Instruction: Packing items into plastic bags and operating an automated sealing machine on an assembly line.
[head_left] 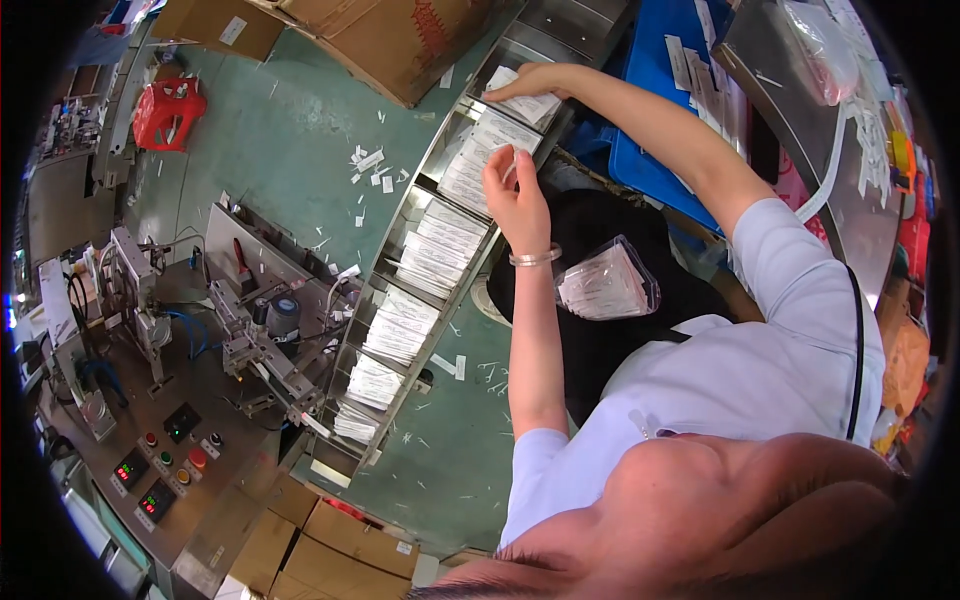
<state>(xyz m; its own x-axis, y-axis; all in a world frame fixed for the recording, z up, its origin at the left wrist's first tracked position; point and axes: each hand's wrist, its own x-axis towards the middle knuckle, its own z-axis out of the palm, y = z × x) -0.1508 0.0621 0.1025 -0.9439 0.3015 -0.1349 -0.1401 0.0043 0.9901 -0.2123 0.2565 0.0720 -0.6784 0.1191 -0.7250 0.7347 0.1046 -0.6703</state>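
A long metal trough (432, 183) with dividers runs diagonally in front of me, its compartments filled with rows of flat white paper packets (440, 245). My right hand (532, 84) lies across the white packets in an upper compartment, fingers stretched out over them. Over the neighbouring compartment is my left hand (519, 205), wearing a bracelet, with its fingers curled toward the thumb. A thin pale thing seems to show between those fingers, too small to name. On my lap rests a clear plastic bag (608, 282) of similar white packets.
A metal machine (180, 430) with buttons and displays stands at the left. Cardboard boxes lie at the top (375, 40) and bottom (340, 540). A blue bin (650, 60) and a metal bench (775, 110) are at the right. Paper scraps and a red stool (168, 112) are on the floor.
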